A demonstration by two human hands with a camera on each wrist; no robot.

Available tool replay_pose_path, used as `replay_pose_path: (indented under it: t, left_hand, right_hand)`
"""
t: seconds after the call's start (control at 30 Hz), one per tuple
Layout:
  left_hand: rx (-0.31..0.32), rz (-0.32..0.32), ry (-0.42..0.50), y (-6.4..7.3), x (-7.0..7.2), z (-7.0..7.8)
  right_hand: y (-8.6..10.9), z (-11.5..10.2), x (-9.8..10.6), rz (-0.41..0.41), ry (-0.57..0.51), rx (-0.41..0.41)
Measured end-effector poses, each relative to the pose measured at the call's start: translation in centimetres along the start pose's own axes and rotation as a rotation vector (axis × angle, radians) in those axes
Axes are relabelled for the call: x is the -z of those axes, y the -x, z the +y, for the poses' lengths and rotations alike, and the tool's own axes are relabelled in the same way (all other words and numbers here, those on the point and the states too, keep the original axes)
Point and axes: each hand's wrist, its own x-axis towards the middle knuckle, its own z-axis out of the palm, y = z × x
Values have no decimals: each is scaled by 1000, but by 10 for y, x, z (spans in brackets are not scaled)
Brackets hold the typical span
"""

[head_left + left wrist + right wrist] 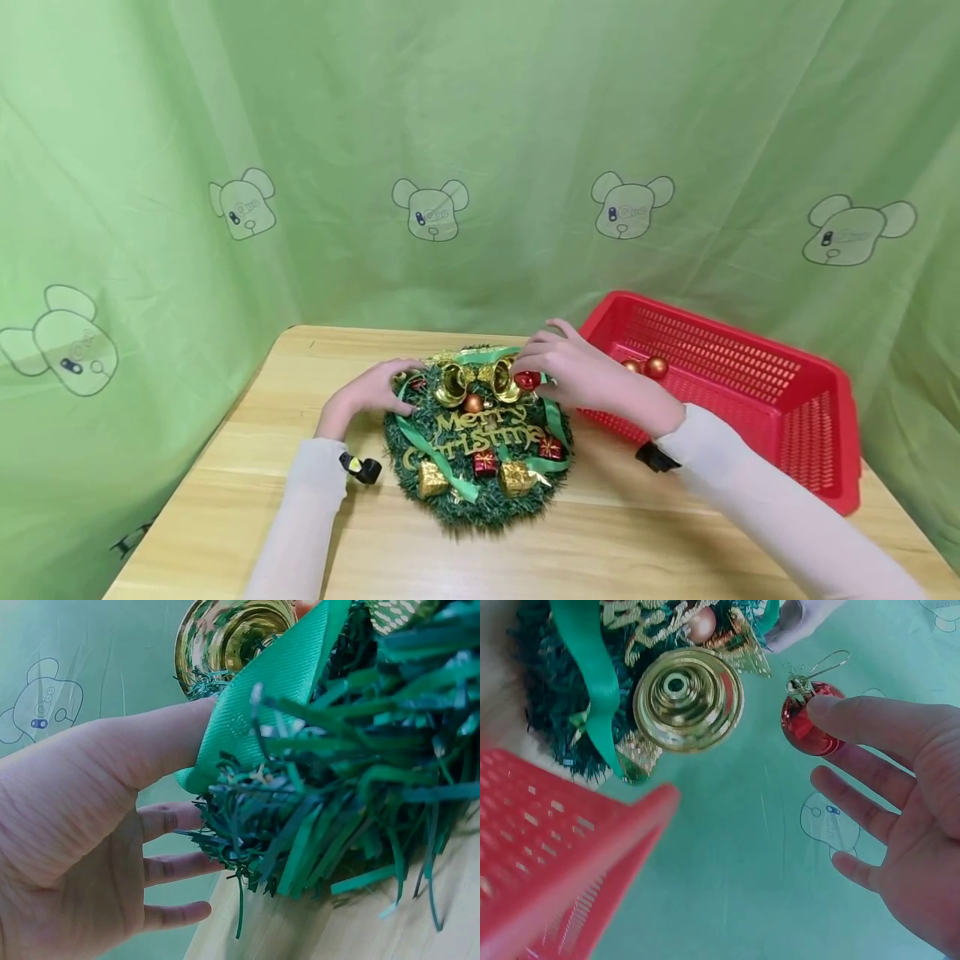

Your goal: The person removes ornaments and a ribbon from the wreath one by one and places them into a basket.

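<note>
A green tinsel Christmas wreath [487,512] lies on the table, with gold "Merry Christmas" lettering [480,435], green ribbon, small gift boxes and two gold bells [453,384] at its top. At the wreath's upper left edge, my left hand [372,389] grips the rim. Its thumb lies by the green ribbon [255,690], and the other fingers pass partly out of sight behind the tinsel. Between thumb and fingers, my right hand [581,371] pinches a shiny red Christmas ball [795,727] with a gold loop on top. That ball is beside the right bell [690,697].
To the right stands a red plastic basket [817,392], with two copper-coloured balls [656,367] at its left end. A similar ball [473,403] sits on the wreath below the bells. Green cloth [525,100] hangs behind the wooden table [300,367].
</note>
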Motion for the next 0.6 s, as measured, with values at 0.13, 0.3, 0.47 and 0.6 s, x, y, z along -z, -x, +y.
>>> replay_pose_path:
  t: [0.13, 0.3, 0.47, 0.6]
  left_hand:
    - [3, 5, -7, 1, -1, 0]
    - [1, 5, -7, 0, -2, -1]
    - [-2, 5, 2, 1, -2, -2]
    - [-2, 5, 5, 0, -3, -2]
  right_hand:
    - [5, 4, 6, 20, -1, -1]
    - [11, 7, 14, 6, 7, -11]
    - [14, 11, 24, 14, 30, 3]
    - [19, 16, 33, 30, 53, 10]
